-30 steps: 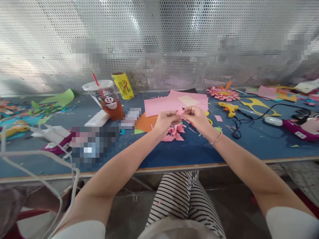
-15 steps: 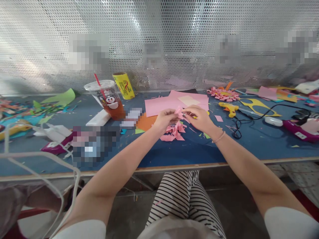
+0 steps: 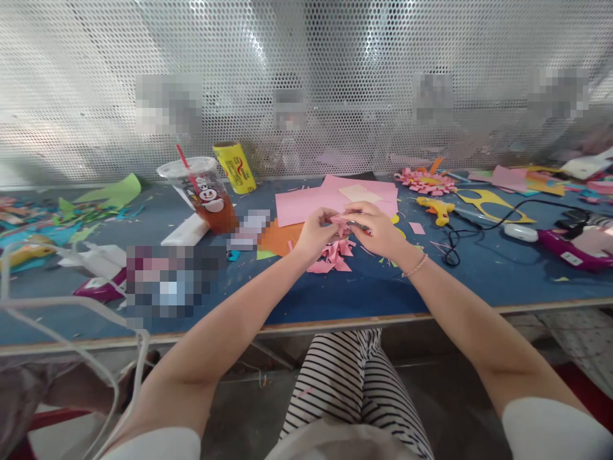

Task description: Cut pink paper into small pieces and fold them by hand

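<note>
Between my two hands is a small piece of pink paper (image 3: 340, 220), pinched above the blue table. My left hand (image 3: 317, 231) grips its left side with thumb and fingers. From the right, my right hand (image 3: 376, 229) closes its fingertips on the same piece; its exact fold is partly hidden by the fingers. Just below lies a heap of pink paper strips (image 3: 332, 257). Behind my hands are large pink sheets (image 3: 301, 203) with a cream scrap (image 3: 360, 194) on top. An orange sheet (image 3: 278, 237) lies to the left, partly behind my left hand.
Left stand a drink cup (image 3: 215, 207) with a red straw and a yellow can-shaped tube (image 3: 235, 168). To the right are a yellow glue gun (image 3: 437, 209) with a black cord, a pink paper flower (image 3: 424, 181) and a cut yellow sheet (image 3: 498, 207). A perforated metal panel (image 3: 335, 76) rises behind.
The pink piece has turned lower and flatter between my fingers, where it stood up before. My right hand has shifted slightly, its fingers now reaching over the piece.
</note>
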The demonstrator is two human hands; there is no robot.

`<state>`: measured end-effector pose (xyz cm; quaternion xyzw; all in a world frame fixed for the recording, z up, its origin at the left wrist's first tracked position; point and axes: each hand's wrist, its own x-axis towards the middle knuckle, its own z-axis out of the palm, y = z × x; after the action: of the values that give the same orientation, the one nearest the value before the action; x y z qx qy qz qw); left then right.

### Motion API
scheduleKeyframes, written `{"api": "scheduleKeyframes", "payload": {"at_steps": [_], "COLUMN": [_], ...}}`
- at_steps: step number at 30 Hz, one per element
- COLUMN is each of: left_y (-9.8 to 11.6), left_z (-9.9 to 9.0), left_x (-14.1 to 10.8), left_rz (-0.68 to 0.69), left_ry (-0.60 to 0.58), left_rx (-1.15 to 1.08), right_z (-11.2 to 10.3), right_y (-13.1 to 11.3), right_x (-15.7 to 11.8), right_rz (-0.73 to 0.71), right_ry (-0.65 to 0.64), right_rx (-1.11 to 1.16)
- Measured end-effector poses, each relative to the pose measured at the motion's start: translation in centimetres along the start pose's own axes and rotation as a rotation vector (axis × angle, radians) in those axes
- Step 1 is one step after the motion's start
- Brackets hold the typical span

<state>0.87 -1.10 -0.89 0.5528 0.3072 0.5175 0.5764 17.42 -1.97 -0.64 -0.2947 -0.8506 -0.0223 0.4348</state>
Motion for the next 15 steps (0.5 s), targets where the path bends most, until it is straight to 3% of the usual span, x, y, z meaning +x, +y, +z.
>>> {"api": "scheduleKeyframes", "payload": {"at_steps": [4,10,15], "left_y": [-0.07,-0.03,0.27], "left_z": [0.00,-0.09,-0.01], "left_x": [0.05,0.12,0.12], "left_rz": [0.001,-0.063,-0.080], "left_ry": [0.069,0.033,0.076], "left_rx": [0.034,0.000,-0.019], "right_z": [0.64,0.97,1.06], "right_y": [0.36,0.24,0.38], "right_x": [-0.04,-0.24,-0.32], "right_rz": [0.067,0.059,0.070], "right_ry": [0.005,0.048,0.061], "right_rx": [0.041,-0.001,-0.036]}}
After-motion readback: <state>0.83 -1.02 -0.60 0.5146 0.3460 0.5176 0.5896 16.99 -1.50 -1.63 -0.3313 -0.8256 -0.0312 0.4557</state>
